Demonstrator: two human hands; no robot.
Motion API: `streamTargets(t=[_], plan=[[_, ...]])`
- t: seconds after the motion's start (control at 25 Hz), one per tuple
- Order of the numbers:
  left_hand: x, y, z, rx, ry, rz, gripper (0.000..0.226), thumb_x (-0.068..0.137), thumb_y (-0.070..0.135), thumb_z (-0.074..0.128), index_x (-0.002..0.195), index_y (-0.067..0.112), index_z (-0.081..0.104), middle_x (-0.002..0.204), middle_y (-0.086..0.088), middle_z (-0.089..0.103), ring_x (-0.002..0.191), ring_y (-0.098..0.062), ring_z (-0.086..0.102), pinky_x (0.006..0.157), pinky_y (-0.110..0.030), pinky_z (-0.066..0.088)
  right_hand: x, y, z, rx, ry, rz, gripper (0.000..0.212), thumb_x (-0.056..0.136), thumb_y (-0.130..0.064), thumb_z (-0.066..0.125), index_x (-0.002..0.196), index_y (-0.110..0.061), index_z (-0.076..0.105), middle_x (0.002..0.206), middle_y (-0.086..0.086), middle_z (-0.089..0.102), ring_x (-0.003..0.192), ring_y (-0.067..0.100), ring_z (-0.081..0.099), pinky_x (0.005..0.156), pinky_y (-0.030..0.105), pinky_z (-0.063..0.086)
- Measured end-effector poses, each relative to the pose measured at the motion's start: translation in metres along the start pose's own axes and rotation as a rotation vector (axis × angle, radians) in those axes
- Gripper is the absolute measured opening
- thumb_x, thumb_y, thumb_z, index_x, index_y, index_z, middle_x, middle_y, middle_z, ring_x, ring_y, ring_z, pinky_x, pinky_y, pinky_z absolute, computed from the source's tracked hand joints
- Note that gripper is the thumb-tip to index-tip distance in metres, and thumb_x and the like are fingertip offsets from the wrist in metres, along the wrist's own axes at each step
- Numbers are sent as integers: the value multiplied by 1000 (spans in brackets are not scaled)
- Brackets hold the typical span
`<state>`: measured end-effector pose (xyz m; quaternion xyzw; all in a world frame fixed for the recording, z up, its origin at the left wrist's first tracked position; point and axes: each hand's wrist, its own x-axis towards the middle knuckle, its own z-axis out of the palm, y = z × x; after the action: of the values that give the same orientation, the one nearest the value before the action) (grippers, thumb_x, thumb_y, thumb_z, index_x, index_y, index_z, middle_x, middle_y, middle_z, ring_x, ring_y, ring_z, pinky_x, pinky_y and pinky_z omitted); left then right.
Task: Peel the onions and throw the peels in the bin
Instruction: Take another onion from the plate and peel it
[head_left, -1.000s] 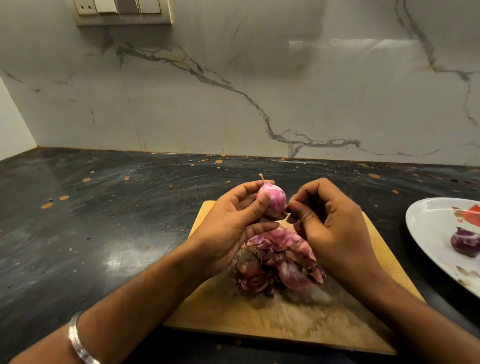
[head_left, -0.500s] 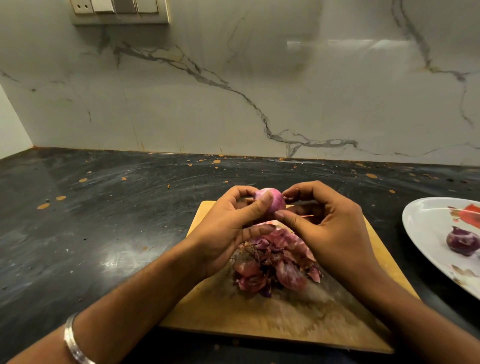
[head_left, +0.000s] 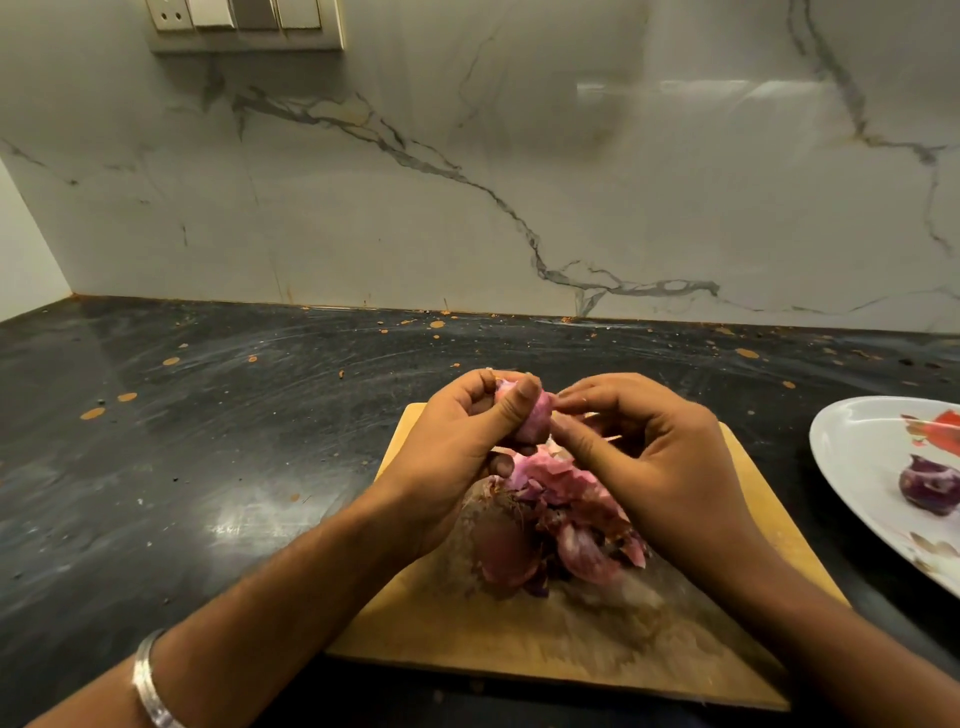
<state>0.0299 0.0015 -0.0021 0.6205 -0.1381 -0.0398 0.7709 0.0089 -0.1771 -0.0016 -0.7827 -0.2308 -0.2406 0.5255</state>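
Head view: left hand (head_left: 457, 452) grips small onion (head_left: 535, 421) above board (head_left: 571, 644) at 12 o'clock of peel pile (head_left: 561, 525), right hand (head_left: 660, 467) pinching skin; best peel in short strips, dropping onto pile.

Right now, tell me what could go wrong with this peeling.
1. The peels are heaped on the board and no bin is in view, so bits may scatter when carried off.
2. The onion is small and held above the heap; it could slip from the left hand.
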Motion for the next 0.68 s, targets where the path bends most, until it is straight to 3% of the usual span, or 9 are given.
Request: streamTargets(t=[0.08, 0.2, 0.28, 0.4, 0.52, 0.68], plan=[[2, 1, 0, 23, 49, -1, 59, 74, 56, 65, 113, 11, 64, 98, -3, 74, 64, -6, 55, 50, -18, 42, 1, 3, -5, 50, 42, 60, 5, 88, -19, 72, 92, -18, 75, 78, -2, 74, 72, 13, 73, 64, 36, 61], [3, 2, -2, 28, 85, -68, 52, 84, 61, 52, 112, 22, 71, 96, -4, 68, 72, -9, 48, 63, -26, 42, 0, 5, -8, 52, -10, 87, 14, 86, -18, 75, 100, -24, 73, 81, -4, 75, 68, 14, 74, 63, 34, 62], [3, 3, -2, -4, 57, -109, 44, 101, 50, 40, 116, 22, 71, 96, -4, 65, 73, -9, 50, 70, -29, 43, -1, 3, -5, 18, -39, 70, 23, 83, -25, 78, 105, -28, 73, 92, -9, 74, 71, 13, 74, 64, 33, 62], [2, 3, 1, -61, -49, -121, 38, 106, 19, 33, 125, 16, 66, 96, -3, 71, 71, -4, 59, 66, -23, 49, 0, 2, -3, 61, -23, 82, 36, 77, -33, 80, 112, -30, 71, 99, -7, 73, 73, 12, 74, 64, 30, 62], [1, 1, 3, -83, -122, -137, 31, 104, 17, 43, 129, 12, 62, 106, -14, 65, 82, -16, 53, 73, -27, 51, 3, 8, -5, 101, 3, 134, 30, 79, -27, 80, 108, -24, 74, 95, -3, 76, 72, 13, 75, 64, 31, 61], [2, 0, 0, -101, -141, -105, 38, 90, 22, 60, 125, 9, 63, 96, -10, 69, 78, -11, 58, 73, -26, 58, 3, 11, -6, 178, 28, 156, 23, 80, -24, 77, 102, -20, 75, 89, -3, 78, 77, 15, 76, 66, 28, 60]])
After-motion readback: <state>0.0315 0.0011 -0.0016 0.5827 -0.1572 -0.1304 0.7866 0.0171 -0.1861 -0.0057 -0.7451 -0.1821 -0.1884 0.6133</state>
